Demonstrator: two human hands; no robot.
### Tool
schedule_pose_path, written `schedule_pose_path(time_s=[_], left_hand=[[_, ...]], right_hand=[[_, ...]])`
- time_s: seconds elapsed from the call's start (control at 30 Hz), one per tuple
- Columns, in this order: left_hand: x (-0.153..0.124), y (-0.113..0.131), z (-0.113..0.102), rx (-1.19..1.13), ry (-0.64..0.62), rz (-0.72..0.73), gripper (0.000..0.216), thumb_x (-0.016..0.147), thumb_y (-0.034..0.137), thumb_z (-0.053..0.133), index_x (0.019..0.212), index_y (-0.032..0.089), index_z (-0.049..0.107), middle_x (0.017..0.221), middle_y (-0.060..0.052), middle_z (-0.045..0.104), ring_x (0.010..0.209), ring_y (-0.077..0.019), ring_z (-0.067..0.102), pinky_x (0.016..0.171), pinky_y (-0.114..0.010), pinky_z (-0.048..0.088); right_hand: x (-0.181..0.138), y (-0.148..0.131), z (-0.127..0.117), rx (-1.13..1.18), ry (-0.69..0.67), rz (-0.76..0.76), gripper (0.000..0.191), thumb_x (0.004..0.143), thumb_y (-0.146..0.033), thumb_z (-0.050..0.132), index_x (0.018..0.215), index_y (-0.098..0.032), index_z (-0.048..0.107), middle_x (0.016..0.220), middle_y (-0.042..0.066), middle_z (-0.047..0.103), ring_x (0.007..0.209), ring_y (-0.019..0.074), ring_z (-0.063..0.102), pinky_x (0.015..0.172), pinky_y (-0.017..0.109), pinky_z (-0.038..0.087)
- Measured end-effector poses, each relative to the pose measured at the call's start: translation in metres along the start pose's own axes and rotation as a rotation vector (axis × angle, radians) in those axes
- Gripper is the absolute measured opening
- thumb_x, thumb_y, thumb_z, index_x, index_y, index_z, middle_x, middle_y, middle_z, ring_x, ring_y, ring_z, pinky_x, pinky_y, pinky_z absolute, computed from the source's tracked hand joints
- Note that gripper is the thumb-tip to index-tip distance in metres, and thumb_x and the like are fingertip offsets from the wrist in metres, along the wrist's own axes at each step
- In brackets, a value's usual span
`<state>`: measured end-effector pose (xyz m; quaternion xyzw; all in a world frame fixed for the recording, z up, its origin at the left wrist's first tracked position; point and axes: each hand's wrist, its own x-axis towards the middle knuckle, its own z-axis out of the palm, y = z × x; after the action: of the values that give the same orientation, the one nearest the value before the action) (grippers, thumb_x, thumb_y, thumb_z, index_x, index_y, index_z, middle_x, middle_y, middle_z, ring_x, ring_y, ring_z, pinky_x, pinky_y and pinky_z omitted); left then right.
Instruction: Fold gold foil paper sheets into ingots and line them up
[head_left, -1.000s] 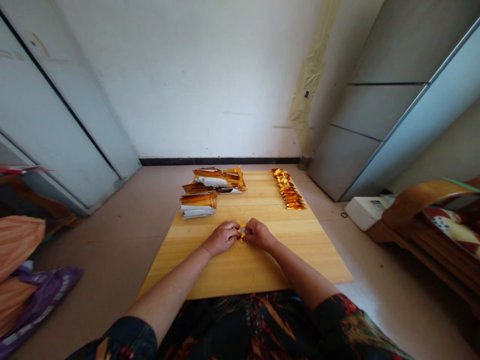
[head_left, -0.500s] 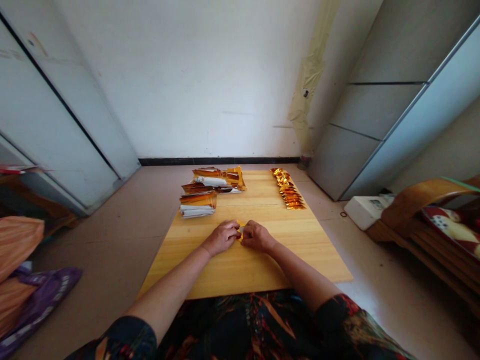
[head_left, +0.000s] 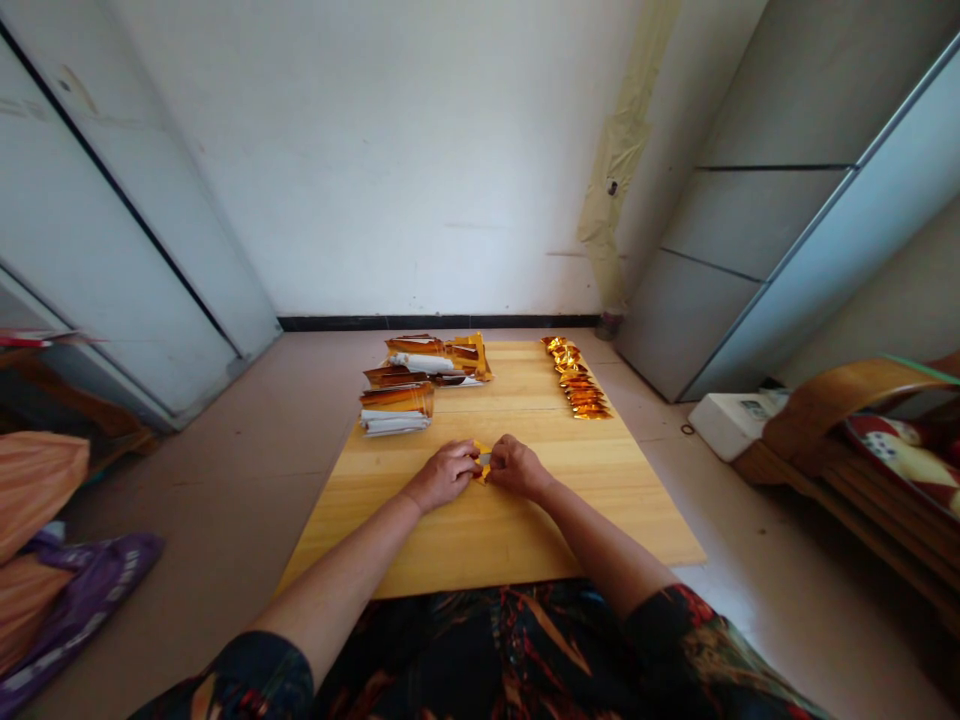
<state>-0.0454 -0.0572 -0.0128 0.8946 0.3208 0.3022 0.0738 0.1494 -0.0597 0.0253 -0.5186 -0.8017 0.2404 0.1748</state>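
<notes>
My left hand point(head_left: 447, 473) and my right hand point(head_left: 517, 467) meet over the middle of the wooden board point(head_left: 480, 545). Between them is a small piece of gold foil paper point(head_left: 482, 462) with a pale inner side. Both sets of fingers are closed on its two edges, and they cover most of it. Toward the back left lie stacks of flat gold and white foil sheets point(head_left: 396, 408). A row of shiny folded gold foil pieces point(head_left: 582, 386) stands at the back right of the board.
Beyond the board is a white wall point(head_left: 420, 180) with a black baseboard. On the right are a grey cabinet point(head_left: 697, 300), a white box point(head_left: 731, 425) and a wooden bench point(head_left: 832, 450). Orange and purple bags point(head_left: 90, 590) lie at the left.
My right hand has shifted slightly to the right, so a bit more of the foil paper shows between the hands. My left hand has stayed in place.
</notes>
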Motion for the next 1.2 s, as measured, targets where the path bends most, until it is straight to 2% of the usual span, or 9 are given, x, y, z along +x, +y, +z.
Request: schedule_pose_path(time_s=[0.1,0.27,0.37,0.5,0.63,0.73,0.9,1.1,1.2], left_hand=[[0.0,-0.001,0.001,-0.005,0.001,-0.003,0.025,0.083,0.01,0.049,0.084,0.021,0.072,0.101,-0.007,0.065,0.109,-0.02,0.056,0.092,-0.035,0.048],[0.0,0.009,-0.005,0.038,-0.042,-0.031,0.023,0.082,0.014,0.052,0.092,0.022,0.072,0.103,-0.007,0.065,0.106,-0.0202,0.057,0.092,-0.035,0.047],[0.0,0.022,-0.01,0.116,-0.077,-0.088,0.023,0.083,0.017,0.053,0.098,0.024,0.071,0.104,-0.006,0.064,0.099,-0.0195,0.057,0.089,-0.036,0.047],[0.004,0.033,-0.009,0.2,-0.108,-0.159,0.024,0.085,0.02,0.053,0.101,0.027,0.07,0.102,-0.005,0.064,0.094,-0.0189,0.055,0.084,-0.034,0.047],[0.01,0.032,-0.011,0.21,-0.164,-0.194,0.022,0.086,0.023,0.054,0.1,0.029,0.07,0.098,-0.005,0.065,0.091,-0.018,0.055,0.081,-0.032,0.046],[0.014,0.025,-0.02,0.183,-0.239,-0.159,0.021,0.086,0.025,0.054,0.098,0.03,0.071,0.1,-0.004,0.066,0.092,-0.0178,0.056,0.082,-0.031,0.045],[0.018,0.008,-0.032,0.044,-0.332,-0.04,0.025,0.081,0.012,0.053,0.092,0.024,0.071,0.101,-0.002,0.07,0.094,-0.0153,0.061,0.086,-0.029,0.044],[0.017,-0.005,-0.029,-0.053,-0.223,-0.04,0.027,0.076,0.008,0.053,0.09,0.022,0.07,0.099,-0.003,0.07,0.096,-0.0151,0.062,0.087,-0.027,0.046],[0.019,-0.008,-0.029,-0.037,-0.245,-0.022,0.023,0.075,0.009,0.055,0.085,0.022,0.07,0.091,-0.002,0.071,0.09,-0.0152,0.063,0.086,-0.026,0.046]], right_hand=[[0.006,0.005,-0.003,-0.034,0.037,0.034,0.008,0.07,-0.009,0.062,0.066,-0.015,0.061,0.078,0.0,0.053,0.067,0.0087,0.049,0.061,0.018,0.037],[0.017,0.018,-0.008,-0.084,0.176,0.156,0.008,0.071,-0.008,0.06,0.069,-0.015,0.063,0.077,0.001,0.057,0.069,0.0108,0.052,0.063,0.019,0.039],[0.013,0.021,-0.009,-0.05,0.213,0.105,0.011,0.074,-0.009,0.059,0.078,-0.016,0.066,0.081,0.003,0.062,0.072,0.0116,0.056,0.067,0.02,0.041],[-0.006,0.014,-0.01,-0.097,0.055,-0.099,0.013,0.079,-0.016,0.059,0.086,-0.019,0.069,0.087,0.003,0.066,0.078,0.0125,0.059,0.069,0.02,0.041],[-0.017,0.002,-0.012,-0.379,-0.062,-0.236,0.018,0.086,-0.026,0.055,0.092,-0.019,0.07,0.09,0.006,0.067,0.084,0.0154,0.059,0.073,0.023,0.041],[-0.015,-0.006,-0.014,-0.552,-0.111,-0.26,0.023,0.09,-0.026,0.049,0.09,-0.017,0.07,0.09,0.009,0.067,0.084,0.0173,0.06,0.071,0.025,0.042],[-0.009,-0.024,-0.017,-0.745,-0.209,-0.359,0.021,0.088,-0.014,0.048,0.09,-0.014,0.068,0.089,0.013,0.068,0.086,0.021,0.062,0.068,0.029,0.044],[-0.007,-0.052,-0.012,-0.827,-0.262,-0.353,0.02,0.088,-0.013,0.046,0.09,-0.013,0.067,0.086,0.015,0.069,0.085,0.0222,0.066,0.069,0.033,0.046],[-0.003,-0.055,-0.01,-0.827,-0.278,-0.339,0.02,0.089,-0.013,0.046,0.09,-0.013,0.066,0.086,0.016,0.069,0.082,0.0211,0.066,0.068,0.032,0.046]])
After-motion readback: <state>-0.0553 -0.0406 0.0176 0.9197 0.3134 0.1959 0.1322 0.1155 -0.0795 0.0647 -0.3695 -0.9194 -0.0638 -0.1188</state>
